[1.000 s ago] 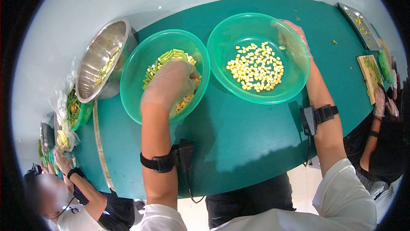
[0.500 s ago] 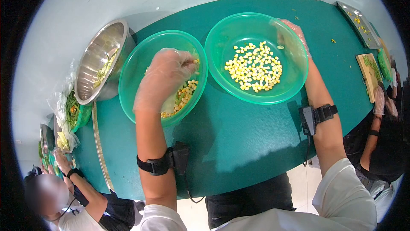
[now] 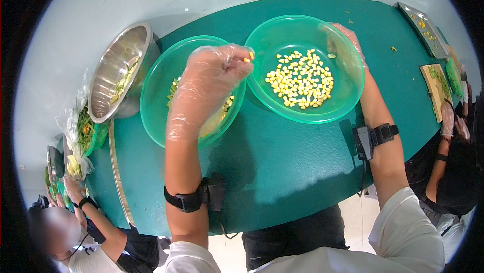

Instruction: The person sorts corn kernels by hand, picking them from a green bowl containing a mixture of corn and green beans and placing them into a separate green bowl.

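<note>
My left hand, in a clear plastic glove, pinches a few yellow corn kernels at its fingertips. It hovers where the rims of the two green bowls meet. Beneath it the left green bowl holds corn kernels mixed with chopped green pieces, partly covered by my hand and wrist. Loose corn kernels lie on the bottom of the right green bowl. My gloved right hand grips that bowl's far right side, its fingers seen partly through the wall.
A tilted steel bowl with pale green slices stands left, near bagged green vegetables. At right are a metal tray with yellow bits and a cutting board with chopped greens. Co-workers' hands work at both sides.
My left hand has risen out of the left bowl and moved right toward the right bowl, carrying a few corn kernels. My right hand stays on the right bowl.
</note>
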Tool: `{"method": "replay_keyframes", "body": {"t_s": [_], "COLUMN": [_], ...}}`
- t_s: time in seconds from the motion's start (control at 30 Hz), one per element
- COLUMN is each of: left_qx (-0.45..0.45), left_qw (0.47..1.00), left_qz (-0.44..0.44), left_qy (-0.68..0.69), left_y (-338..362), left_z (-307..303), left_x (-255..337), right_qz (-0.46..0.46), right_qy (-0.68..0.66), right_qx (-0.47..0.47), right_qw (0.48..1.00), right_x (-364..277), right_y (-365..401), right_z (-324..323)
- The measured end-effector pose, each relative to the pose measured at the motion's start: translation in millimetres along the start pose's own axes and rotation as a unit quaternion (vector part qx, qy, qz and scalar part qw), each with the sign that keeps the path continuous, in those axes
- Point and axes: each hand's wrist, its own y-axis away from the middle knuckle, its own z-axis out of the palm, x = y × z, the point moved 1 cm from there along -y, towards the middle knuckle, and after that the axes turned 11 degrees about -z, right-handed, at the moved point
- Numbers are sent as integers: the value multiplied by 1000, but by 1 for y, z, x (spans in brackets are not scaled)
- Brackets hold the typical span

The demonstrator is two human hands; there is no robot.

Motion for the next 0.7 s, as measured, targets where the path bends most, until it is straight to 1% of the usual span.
{"method": "replay_keyframes", "body": {"t_s": [0.07, 0.27, 0.37, 0.47, 0.53, 0.7], "left_qx": [0, 11, -2, 12, 8, 10], "left_qw": [1000, 996, 995, 996, 997, 997], "left_qz": [2, 52, 40, 46, 25, 14], "left_qy": [-18, -72, -94, -76, -78, -71], "left_y": [1, 0, 0, 0, -1, -1], "left_z": [1, 3, 3, 5, 5, 4], "left_x": [4, -3, 1, -3, -3, -3], "right_qz": [4, 13, 16, 4, -2, 7], "right_qy": [-4, -44, -41, -26, -30, -19], "right_qx": [4, 14, 15, 3, -3, 10], "right_qw": [1000, 999, 999, 1000, 1000, 1000], "right_x": [-2, -1, 2, 4, 4, 0], "right_y": [1, 0, -3, -2, -2, -1], "right_z": [1, 0, 0, -2, -2, 1]}}
